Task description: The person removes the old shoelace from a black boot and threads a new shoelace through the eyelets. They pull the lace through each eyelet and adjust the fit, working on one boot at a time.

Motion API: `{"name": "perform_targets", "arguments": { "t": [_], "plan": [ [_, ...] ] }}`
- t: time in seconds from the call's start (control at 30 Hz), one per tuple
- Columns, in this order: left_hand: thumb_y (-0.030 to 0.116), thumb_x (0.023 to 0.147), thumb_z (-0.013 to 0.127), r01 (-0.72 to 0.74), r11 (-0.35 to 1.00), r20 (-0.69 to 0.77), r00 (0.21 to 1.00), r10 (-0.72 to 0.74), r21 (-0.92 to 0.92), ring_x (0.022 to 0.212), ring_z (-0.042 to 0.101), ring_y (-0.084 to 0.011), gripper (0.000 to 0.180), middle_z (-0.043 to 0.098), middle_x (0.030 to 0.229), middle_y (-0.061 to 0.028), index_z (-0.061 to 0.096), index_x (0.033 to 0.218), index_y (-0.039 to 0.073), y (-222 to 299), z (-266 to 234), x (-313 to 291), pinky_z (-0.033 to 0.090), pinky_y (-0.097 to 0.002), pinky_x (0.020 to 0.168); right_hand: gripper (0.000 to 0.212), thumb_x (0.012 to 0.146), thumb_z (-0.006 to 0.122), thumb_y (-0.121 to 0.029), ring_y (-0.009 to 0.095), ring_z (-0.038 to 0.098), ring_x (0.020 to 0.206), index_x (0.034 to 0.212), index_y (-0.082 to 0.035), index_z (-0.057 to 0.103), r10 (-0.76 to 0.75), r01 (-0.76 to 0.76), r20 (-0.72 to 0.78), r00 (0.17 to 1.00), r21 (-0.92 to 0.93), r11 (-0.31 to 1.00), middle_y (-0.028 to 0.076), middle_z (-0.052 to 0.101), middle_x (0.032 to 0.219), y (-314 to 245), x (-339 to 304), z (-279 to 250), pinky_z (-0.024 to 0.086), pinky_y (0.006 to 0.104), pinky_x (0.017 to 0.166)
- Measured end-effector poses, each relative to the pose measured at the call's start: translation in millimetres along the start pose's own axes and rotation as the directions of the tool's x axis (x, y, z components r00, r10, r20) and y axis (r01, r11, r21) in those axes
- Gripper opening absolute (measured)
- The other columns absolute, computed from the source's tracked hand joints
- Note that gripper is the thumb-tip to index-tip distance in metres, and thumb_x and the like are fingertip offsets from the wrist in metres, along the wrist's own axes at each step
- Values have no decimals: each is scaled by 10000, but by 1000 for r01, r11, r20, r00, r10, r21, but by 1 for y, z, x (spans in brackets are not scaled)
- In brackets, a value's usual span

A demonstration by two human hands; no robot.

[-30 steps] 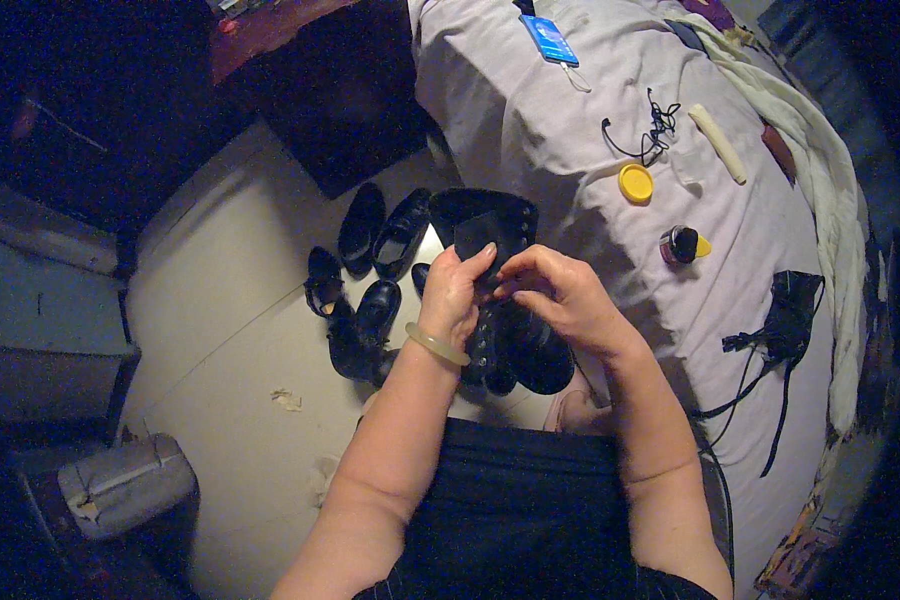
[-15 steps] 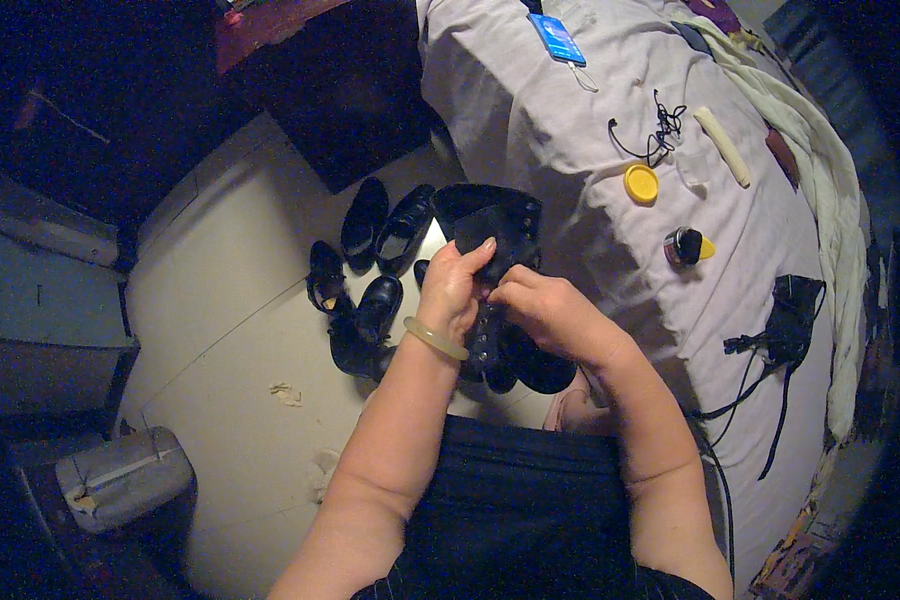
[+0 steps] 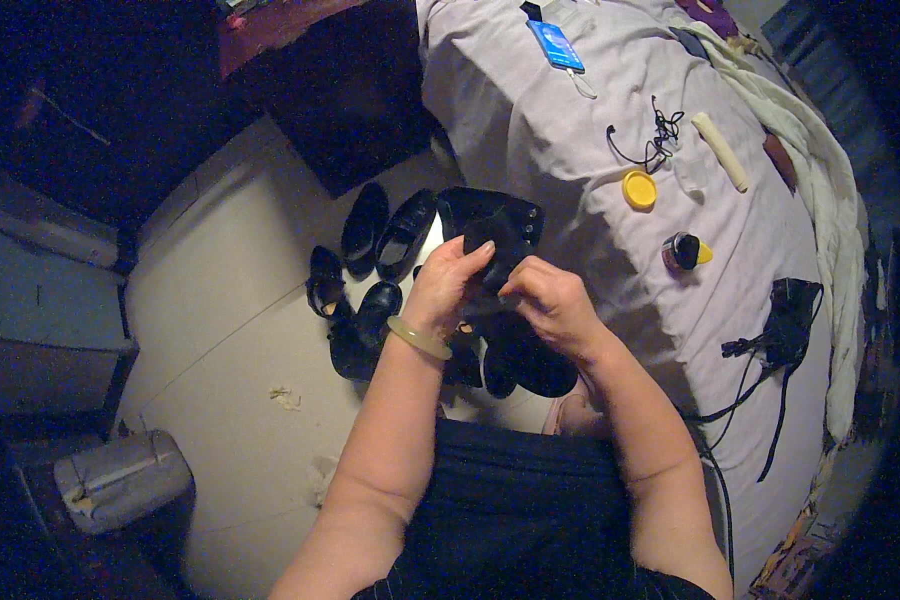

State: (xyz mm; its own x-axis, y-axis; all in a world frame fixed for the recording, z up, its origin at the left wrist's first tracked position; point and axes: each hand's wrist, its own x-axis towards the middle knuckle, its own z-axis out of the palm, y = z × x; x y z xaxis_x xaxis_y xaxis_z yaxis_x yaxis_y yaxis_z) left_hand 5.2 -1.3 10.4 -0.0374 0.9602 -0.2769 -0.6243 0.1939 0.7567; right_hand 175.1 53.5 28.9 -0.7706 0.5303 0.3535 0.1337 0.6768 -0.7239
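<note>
From afar, I do best steadying the black boot (image 3: 500,215), left of the pale sheet (image 3: 690,330), with the left hand (image 3: 448,278) gripping it, the right hand (image 3: 558,305) moving gently, fingertips drawn together, their hold unclear.

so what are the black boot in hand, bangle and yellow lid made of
Black boot: possibly leather or imitation, dull and dark; eyelets glint like metal. Bangle: perhaps jade, glass or plastic, smooth and pale. Lid: probably plastic, evenly coloured, rimmed.

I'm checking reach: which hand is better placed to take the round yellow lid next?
Probably the right hand: it is nearer the yellow lid, while the left hand holds black material.
</note>
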Motion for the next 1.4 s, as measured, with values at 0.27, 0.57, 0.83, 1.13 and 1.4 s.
{"name": "perform_targets", "arguments": {
  "t": [0.27,0.57,0.83,1.13,1.4],
  "plan": [
    [220,904,595,-93,966,157,979,133,-240,1051,608,-224,432,584,1232,-155,492,1279,33,5,10,-3,498,-349,918,98,761,667,-51,156,551,650,755,1,584,420,-368,-109,901,322,872,79,568,710,-15,2,-13,439,293,599],
    [108,844,663,-268,943,132,960,246,196,997,610,-171,351,636,1137,-99,583,1172,14,-2,17,-7,484,-324,897,174,817,678,-118,67,492,572,716,-38,560,572,-466,0,820,578,670,-9,550,627,-9,-2,-18,389,239,514],
    [135,899,617,-163,986,119,980,157,40,856,631,-136,250,670,995,-61,618,1100,-14,-4,24,-10,512,-288,793,146,807,696,-114,64,511,577,748,-46,580,594,-521,79,801,582,624,-13,563,643,-16,2,-26,408,219,522],
    [169,946,553,-92,981,141,983,117,-170,834,656,-182,261,672,996,-106,584,1112,-29,-2,32,-13,532,-304,776,230,810,629,25,182,661,826,1031,45,565,492,-362,100,865,802,475,91,634,905,-9,2,-44,555,303,739],
    [186,954,548,-102,982,161,979,128,-159,757,656,-181,259,665,929,-115,573,1092,-32,-8,30,-11,549,-296,726,99,822,614,5,135,644,715,920,16,617,551,-514,160,819,633,579,52,641,796,-13,2,-41,523,251,629]
  ]
}}
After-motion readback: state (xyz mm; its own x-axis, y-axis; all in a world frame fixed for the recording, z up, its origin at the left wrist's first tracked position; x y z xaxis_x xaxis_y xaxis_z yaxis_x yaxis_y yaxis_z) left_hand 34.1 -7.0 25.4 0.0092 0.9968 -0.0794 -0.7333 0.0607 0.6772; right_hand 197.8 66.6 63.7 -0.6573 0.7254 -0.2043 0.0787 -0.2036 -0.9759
